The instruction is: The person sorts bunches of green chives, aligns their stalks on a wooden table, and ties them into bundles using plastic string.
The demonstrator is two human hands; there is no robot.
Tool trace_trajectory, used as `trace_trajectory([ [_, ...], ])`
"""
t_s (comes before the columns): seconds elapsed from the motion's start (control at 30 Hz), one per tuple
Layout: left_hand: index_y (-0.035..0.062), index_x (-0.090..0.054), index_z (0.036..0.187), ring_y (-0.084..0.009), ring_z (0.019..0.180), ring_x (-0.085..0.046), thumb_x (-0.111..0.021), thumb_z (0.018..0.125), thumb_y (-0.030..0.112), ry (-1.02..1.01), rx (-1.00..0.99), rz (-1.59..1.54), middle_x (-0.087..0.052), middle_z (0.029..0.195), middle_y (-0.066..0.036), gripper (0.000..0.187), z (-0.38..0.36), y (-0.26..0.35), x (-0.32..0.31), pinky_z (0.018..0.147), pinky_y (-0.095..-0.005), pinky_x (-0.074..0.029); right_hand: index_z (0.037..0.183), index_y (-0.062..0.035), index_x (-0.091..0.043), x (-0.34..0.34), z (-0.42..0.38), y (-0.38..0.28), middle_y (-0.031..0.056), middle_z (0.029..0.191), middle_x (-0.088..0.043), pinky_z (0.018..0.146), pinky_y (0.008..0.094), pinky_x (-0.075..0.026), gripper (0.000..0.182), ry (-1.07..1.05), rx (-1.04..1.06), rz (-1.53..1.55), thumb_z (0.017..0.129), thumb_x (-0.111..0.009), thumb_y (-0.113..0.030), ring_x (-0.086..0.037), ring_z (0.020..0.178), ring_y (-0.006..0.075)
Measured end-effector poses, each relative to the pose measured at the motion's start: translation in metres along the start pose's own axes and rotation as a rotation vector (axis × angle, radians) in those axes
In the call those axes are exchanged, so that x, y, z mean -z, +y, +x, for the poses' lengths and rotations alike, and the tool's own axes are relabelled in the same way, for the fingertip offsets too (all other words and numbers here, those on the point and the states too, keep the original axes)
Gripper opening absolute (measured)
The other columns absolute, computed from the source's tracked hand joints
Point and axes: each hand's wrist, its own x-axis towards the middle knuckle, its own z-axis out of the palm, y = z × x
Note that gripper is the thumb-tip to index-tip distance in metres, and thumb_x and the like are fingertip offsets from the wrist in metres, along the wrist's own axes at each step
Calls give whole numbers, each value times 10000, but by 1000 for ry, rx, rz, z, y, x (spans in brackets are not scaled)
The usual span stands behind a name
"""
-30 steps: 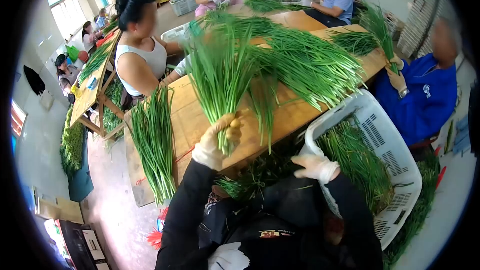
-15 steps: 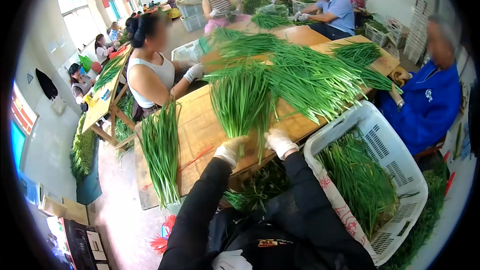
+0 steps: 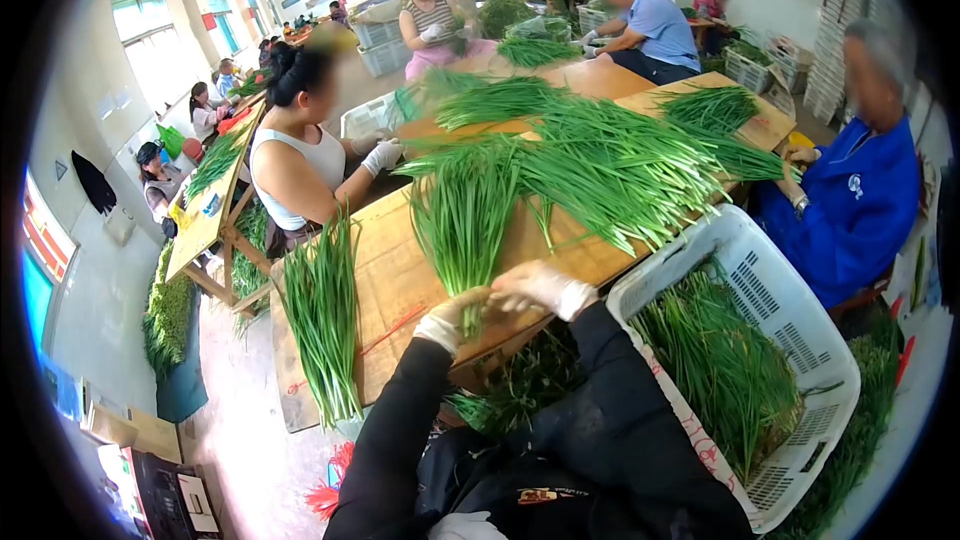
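My left hand (image 3: pixel 453 317), in a white glove, is closed around the cut ends of a bunch of garlic chives (image 3: pixel 465 215) whose leaves fan out away from me over the wooden table (image 3: pixel 385 275). My gloved right hand (image 3: pixel 545 288) is just right of those stem ends, fingers stretched toward them and slightly blurred. A few loose chives (image 3: pixel 541 220) lie beyond my right hand. To the left, another bunch of chives (image 3: pixel 322 325) rests along the table's end. A large heap of chives (image 3: pixel 630 165) spreads across the table's right side.
A white plastic crate (image 3: pixel 835 380) holding chives stands at my right, close to the table edge. A person in blue (image 3: pixel 850 210) sits beyond it. Across on the left sits a person in a white top (image 3: pixel 300 165). A red tie (image 3: pixel 395 325) lies on the table.
My right hand has moved left to the bunch's stem ends, away from the loose chives it was at. The left hand, still around the bunch, has shifted slightly toward me.
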Motion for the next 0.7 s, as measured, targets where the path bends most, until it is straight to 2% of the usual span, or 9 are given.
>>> trace_trajectory([
  [0.07, -65, -501, 1034, -120, 679, -535, -520, 824, 124, -217, 18, -89, -572, 805, -72, 284, -12, 5, 11, 649, -226, -447, 884, -13, -600, 25, -8, -4, 61, 716, -644, 476, 172, -412, 219, 217, 109, 11, 866, -439, -161, -557, 543, 66],
  [0.17, -93, -446, 1087, -97, 616, -492, -504, 825, 128, -245, 12, -280, -525, 730, -38, 348, -32, 9, 8, 569, -203, -435, 705, -16, -584, 41, -13, 7, 77, 650, -632, 453, 200, -403, 283, 274, -101, -259, 866, -415, -177, -540, 484, 87],
  [0.27, -95, -416, 1110, -97, 600, -497, -500, 823, 155, -343, 71, -476, -518, 730, -41, 389, -41, 14, 7, 535, -202, -429, 727, -9, -586, 22, -11, 17, 93, 608, -615, 489, 276, -433, 296, 304, -117, -380, 846, -449, -243, -565, 519, 163],
  [0.33, -90, -447, 1075, -106, 605, -514, -519, 809, 158, -282, -50, -373, -529, 721, -43, 371, -43, 14, 0, 550, -198, -436, 774, -41, -603, 2, -1, 31, 142, 770, -620, 674, 398, -459, 322, 553, 111, -1179, 776, -523, -353, -589, 739, 312],
  [0.4, -29, -543, 989, -119, 645, -551, -550, 784, 125, -172, -86, -200, -579, 751, -55, 257, -44, 9, -8, 576, -199, -460, 801, -53, -605, -16, 15, 37, 161, 858, -605, 711, 383, -456, 334, 455, -34, -1281, 749, -542, -377, -586, 792, 315],
  [0.47, 11, -566, 981, -147, 694, -568, -552, 784, 117, 24, -38, -28, -601, 811, -62, 224, -39, -2, -5, 615, -238, -479, 817, -53, -601, -18, 29, 46, 168, 832, -599, 680, 387, -454, 300, 479, -123, -1275, 737, -562, -338, -578, 782, 320],
  [0.57, 32, -556, 1012, -221, 813, -574, -558, 781, 104, 161, 0, -188, -603, 909, -81, 242, -44, -13, -19, 722, -362, -489, 795, -1, -567, -20, 6, 26, 159, 772, -594, 657, 391, -439, 202, 220, -44, -500, 775, -524, -198, -568, 725, 312],
  [0.67, 33, -527, 1064, -246, 834, -565, -562, 785, 128, 107, -13, -199, -581, 963, -87, 298, -31, -24, -3, 730, -444, -480, 770, 0, -535, -52, -10, 39, 167, 757, -564, 710, 399, -428, 233, 365, 639, -938, 798, -514, -230, -537, 767, 338],
  [0.7, 40, -528, 1066, -241, 837, -563, -563, 786, 138, -33, -14, -196, -579, 961, -87, 298, -29, -23, -2, 732, -457, -476, 789, 1, -543, -59, -15, 37, 168, 774, -571, 707, 391, -435, 237, 323, 564, -975, 802, -511, -233, -542, 768, 332],
])
